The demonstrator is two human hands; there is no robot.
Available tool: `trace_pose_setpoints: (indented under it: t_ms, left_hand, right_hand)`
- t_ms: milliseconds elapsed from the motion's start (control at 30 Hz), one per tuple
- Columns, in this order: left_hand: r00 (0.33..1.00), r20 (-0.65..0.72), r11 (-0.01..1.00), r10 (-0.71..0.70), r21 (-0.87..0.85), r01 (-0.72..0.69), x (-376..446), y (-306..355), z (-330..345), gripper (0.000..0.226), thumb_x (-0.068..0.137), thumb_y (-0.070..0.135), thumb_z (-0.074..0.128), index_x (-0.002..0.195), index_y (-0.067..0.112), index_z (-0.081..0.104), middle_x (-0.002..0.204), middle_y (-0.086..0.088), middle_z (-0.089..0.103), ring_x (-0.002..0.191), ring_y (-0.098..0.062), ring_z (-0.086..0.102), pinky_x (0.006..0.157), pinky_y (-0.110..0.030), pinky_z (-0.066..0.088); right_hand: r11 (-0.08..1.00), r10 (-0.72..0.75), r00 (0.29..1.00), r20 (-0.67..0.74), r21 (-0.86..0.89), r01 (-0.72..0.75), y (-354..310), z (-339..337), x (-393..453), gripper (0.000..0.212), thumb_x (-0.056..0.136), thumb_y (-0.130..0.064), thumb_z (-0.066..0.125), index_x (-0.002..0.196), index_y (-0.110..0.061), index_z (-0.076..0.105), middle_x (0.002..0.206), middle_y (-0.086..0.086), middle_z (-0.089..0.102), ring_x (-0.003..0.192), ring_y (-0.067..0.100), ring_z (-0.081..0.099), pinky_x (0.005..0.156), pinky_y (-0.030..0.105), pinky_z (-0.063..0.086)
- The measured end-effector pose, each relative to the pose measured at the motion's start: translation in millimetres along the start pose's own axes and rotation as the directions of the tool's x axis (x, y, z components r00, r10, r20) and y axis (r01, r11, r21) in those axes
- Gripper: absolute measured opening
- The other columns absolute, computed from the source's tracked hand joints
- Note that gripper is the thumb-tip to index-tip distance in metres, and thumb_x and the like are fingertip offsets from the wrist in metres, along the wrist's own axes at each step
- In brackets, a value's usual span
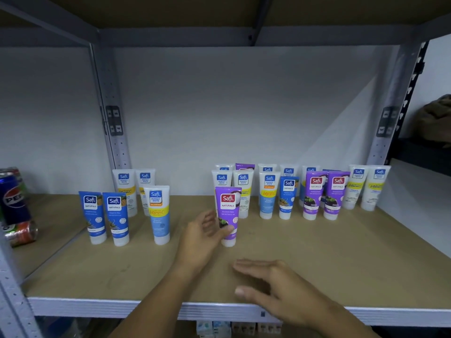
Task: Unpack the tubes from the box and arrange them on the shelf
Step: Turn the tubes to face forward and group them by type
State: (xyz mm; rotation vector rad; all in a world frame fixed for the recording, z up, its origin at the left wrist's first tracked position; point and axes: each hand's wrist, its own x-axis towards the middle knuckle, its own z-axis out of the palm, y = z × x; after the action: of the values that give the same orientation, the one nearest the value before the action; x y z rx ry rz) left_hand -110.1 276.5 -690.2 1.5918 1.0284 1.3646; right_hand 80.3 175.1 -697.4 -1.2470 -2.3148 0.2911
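The purple tube [228, 215] stands cap-down just below the centre of the frame, forward of the other tubes; its label reads "Safi Naturals" on a red and white badge, with a dark fruit pictured low on the front and a white cap at the foot. Your left hand [203, 236] touches its lower left side, fingers loosely spread and motion-blurred, the thumb lying against the tube near the cap; you cannot tell whether it truly grips. Your right hand [271, 284] hovers low over the shelf front, at lower centre-right, fingers straight and together, holding nothing.

Behind, at centre-right, a crowded group of tubes [302, 189] stands upright in two rows: white, blue and purple. At centre-left stand two blue tubes [105, 215], a white-and-blue tube [158, 213] and two white ones [134, 189] behind.

All rest on the brown shelf board [317, 264] with its pale metal front edge, framed by grey perforated uprights against a white wall. At the left edge, a Pepsi can [13, 198] stands above other cans.
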Motion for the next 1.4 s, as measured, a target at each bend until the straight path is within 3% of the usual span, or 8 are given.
trace_pose_setpoints:
  t_ms: [133, 233, 333, 533, 700, 900, 1033, 1400]
  left_hand:
    - [0.957, -0.203, 0.974, 0.207, 0.133, -0.183, 28.0, 36.6, -15.1, 0.032, 0.092, 0.025, 0.067, 0.122, 0.013, 0.063, 0.115, 0.007, 0.068, 0.104, 0.001, 0.065, 0.086, -0.005, 0.048]
    - [0.905, -0.244, 0.914, 0.349, 0.301, -0.271, 66.3, 67.4, -22.6, 0.020, 0.095, 0.019, 0.064, 0.114, 0.013, 0.067, 0.106, 0.006, 0.070, 0.096, 0.000, 0.065, 0.084, -0.008, 0.050]
    - [0.928, -0.139, 0.854, 0.347, 0.457, -0.251, 107.4, 85.4, -23.0, 0.021, 0.094, 0.018, 0.064, 0.115, 0.012, 0.068, 0.108, 0.002, 0.071, 0.099, -0.010, 0.065, 0.089, -0.022, 0.053]
    - [0.975, 0.158, 0.677, 0.154, 0.702, -0.220, 163.6, 86.1, -19.5, 0.033, 0.086, 0.016, 0.074, 0.118, 0.009, 0.070, 0.120, -0.005, 0.069, 0.101, -0.013, 0.062, 0.082, -0.020, 0.047]
    - [0.961, 0.277, 0.643, -0.015, 0.738, -0.202, 180.0, 78.2, -14.3, 0.021, 0.083, 0.016, 0.078, 0.102, 0.010, 0.075, 0.108, -0.006, 0.074, 0.087, -0.012, 0.065, 0.066, -0.013, 0.046]
    - [0.969, 0.245, 0.688, -0.024, 0.707, -0.162, 180.5, 78.5, -13.7, 0.018, 0.082, 0.012, 0.078, 0.098, 0.004, 0.074, 0.106, -0.011, 0.073, 0.093, -0.020, 0.069, 0.064, -0.019, 0.053]
    - [0.971, 0.238, 0.693, 0.025, 0.696, -0.188, 176.8, 98.4, -18.9, 0.013, 0.081, 0.008, 0.079, 0.093, 0.004, 0.076, 0.094, -0.011, 0.075, 0.085, -0.018, 0.071, 0.073, -0.029, 0.060]
    - [0.956, 0.179, 0.667, 0.232, 0.686, -0.291, 139.5, 204.3, -52.1, 0.012, 0.077, 0.005, 0.081, 0.088, 0.008, 0.076, 0.078, -0.007, 0.075, 0.068, -0.012, 0.070, 0.062, -0.017, 0.058]
  right_hand:
    - [1.000, 0.015, 0.967, -0.253, 0.002, -0.015, -0.5, -41.8, 29.5, 0.018, 0.095, -0.034, 0.061, 0.108, -0.028, 0.072, 0.104, -0.019, 0.071, 0.098, -0.007, 0.062, 0.086, 0.010, 0.046]
    - [0.994, 0.061, 0.919, -0.390, -0.059, -0.091, 11.5, -80.7, 76.7, 0.011, 0.093, -0.017, 0.063, 0.100, -0.018, 0.072, 0.091, -0.010, 0.070, 0.085, 0.003, 0.063, 0.077, 0.015, 0.048]
    - [0.969, 0.093, 0.917, -0.388, -0.176, -0.173, 27.4, -112.8, 128.0, 0.021, 0.092, -0.015, 0.065, 0.111, -0.012, 0.070, 0.103, 0.004, 0.071, 0.093, 0.016, 0.064, 0.086, 0.028, 0.050]
    - [0.892, 0.156, 0.975, -0.156, -0.401, -0.207, 55.7, -131.5, 199.4, 0.027, 0.090, -0.020, 0.066, 0.117, -0.016, 0.067, 0.114, 0.009, 0.065, 0.101, 0.023, 0.060, 0.089, 0.036, 0.053]
    - [0.868, 0.193, 0.979, -0.065, -0.453, -0.201, 69.9, -124.8, 225.1, 0.019, 0.086, -0.016, 0.069, 0.105, -0.020, 0.070, 0.110, 0.009, 0.063, 0.093, 0.023, 0.064, 0.085, 0.037, 0.055]
    - [0.875, 0.186, 0.980, -0.075, -0.441, -0.200, 66.0, -126.8, 226.2, 0.016, 0.086, -0.010, 0.067, 0.101, -0.017, 0.070, 0.108, 0.010, 0.062, 0.093, 0.025, 0.064, 0.085, 0.038, 0.056]
    - [0.870, 0.151, 0.978, -0.141, -0.450, -0.199, 52.6, -138.1, 221.7, 0.016, 0.087, -0.010, 0.066, 0.100, -0.019, 0.070, 0.107, 0.009, 0.063, 0.089, 0.024, 0.064, 0.082, 0.038, 0.057]
    - [0.868, -0.010, 0.958, -0.286, -0.479, -0.134, -46.3, -215.3, 196.7, 0.013, 0.086, -0.006, 0.067, 0.096, -0.013, 0.071, 0.101, 0.009, 0.067, 0.087, 0.025, 0.064, 0.083, 0.037, 0.055]
